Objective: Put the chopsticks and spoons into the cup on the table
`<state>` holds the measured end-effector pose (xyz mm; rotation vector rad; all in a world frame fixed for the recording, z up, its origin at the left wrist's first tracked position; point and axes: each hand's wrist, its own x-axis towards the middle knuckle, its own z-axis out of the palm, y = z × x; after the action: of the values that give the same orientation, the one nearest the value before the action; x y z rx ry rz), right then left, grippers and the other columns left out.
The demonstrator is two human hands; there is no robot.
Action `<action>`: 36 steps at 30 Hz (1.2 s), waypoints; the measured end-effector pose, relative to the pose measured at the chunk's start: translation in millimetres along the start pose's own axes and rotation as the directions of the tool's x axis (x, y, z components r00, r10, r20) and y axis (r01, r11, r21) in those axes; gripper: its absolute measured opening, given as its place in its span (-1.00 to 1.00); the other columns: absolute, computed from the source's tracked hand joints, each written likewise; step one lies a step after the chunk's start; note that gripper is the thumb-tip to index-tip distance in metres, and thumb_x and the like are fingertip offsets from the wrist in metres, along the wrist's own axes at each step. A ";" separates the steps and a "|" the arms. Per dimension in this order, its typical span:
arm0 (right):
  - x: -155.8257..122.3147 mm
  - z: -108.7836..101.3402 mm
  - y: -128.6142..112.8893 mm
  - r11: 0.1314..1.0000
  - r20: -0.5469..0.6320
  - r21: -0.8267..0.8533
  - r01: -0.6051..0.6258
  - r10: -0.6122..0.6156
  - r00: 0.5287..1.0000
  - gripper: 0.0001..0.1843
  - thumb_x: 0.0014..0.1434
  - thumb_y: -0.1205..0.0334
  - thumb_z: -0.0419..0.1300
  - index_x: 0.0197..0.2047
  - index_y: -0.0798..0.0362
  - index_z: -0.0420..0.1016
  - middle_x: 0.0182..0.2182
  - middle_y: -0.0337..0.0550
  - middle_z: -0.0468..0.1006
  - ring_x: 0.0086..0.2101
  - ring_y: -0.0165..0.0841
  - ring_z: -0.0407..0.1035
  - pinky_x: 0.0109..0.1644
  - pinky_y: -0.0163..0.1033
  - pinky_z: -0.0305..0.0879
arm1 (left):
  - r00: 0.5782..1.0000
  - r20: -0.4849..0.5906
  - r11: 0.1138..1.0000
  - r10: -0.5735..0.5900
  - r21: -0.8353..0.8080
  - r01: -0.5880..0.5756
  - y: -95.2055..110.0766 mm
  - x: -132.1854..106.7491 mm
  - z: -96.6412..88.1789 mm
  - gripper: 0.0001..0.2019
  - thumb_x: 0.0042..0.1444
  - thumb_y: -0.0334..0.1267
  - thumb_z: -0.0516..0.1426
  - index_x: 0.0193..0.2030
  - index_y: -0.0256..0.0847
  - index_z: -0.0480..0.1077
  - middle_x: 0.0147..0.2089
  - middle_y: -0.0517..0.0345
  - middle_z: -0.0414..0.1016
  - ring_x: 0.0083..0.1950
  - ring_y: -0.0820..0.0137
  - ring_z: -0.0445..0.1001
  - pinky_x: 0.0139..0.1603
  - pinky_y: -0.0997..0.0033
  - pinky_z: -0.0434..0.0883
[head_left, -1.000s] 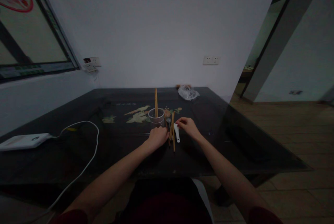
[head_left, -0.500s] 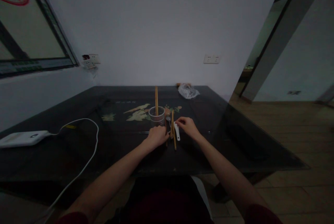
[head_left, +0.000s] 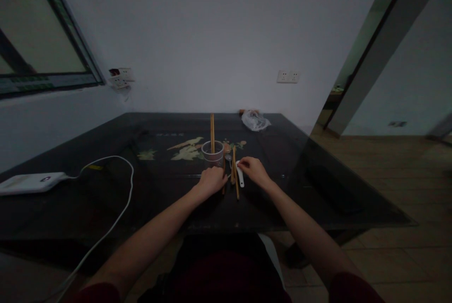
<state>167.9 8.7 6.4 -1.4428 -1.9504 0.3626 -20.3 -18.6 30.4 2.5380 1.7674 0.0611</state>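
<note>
Long Thin Things Lay Close Together

On the dark table, a clear cup held a tall pair of chopsticks. More wooden chopsticks lay beside it, next to a metal spoon and a white spoon.

The left hand was curled just in front of the cup, over a dark stick. I could not tell if it gripped anything. The right hand had its fingertips close together at the wide end of the white spoon. They seemed to touch it, but a firm hold did not show.

The step looked like handling the loose pieces by the cup. The next move seemed to call for a light pinch, with care not to bump the cup.
</note>
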 end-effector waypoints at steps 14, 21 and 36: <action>-15.1 -5.1 -30.8 0.921 0.139 -0.385 -0.064 0.127 0.982 -0.78 0.17 0.07 0.10 -0.30 0.00 0.50 -0.30 -0.13 0.50 -0.28 -0.32 0.40 -0.33 -0.33 0.14 | 1.000 -0.001 1.000 -0.025 -0.018 0.025 2.3 -6.3 -10.6 -0.61 0.20 -0.11 -0.09 -0.21 -0.29 0.48 -0.20 -0.19 0.54 -0.16 0.09 0.54 -0.18 0.22 0.43; -17.7 -5.0 -43.6 0.878 0.182 -0.471 -0.082 0.188 0.965 -0.73 0.22 0.03 0.05 -0.25 0.00 0.46 -0.23 -0.11 0.50 -0.17 -0.26 0.43 -0.25 -0.29 0.21 | 1.000 -0.025 1.000 -0.001 -0.013 0.000 2.8 -6.8 -9.4 -0.62 0.21 -0.10 -0.10 -0.19 -0.25 0.47 -0.21 -0.14 0.55 -0.16 0.11 0.54 -0.19 0.24 0.43; -16.9 2.0 -49.5 0.858 0.180 -0.506 -0.083 0.200 0.963 -0.68 0.25 0.03 -0.01 -0.20 0.04 0.46 -0.15 -0.03 0.49 -0.14 -0.23 0.42 -0.19 -0.23 0.27 | 0.998 -0.041 0.997 0.039 -0.059 -0.042 3.2 -3.8 -0.6 -0.66 0.20 -0.10 -0.09 -0.22 -0.21 0.45 -0.24 -0.09 0.55 -0.20 0.16 0.54 -0.20 0.27 0.41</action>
<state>132.9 -23.9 27.9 -1.9541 -2.2335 0.0890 -18.6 -23.3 31.2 2.5479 1.7004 0.1654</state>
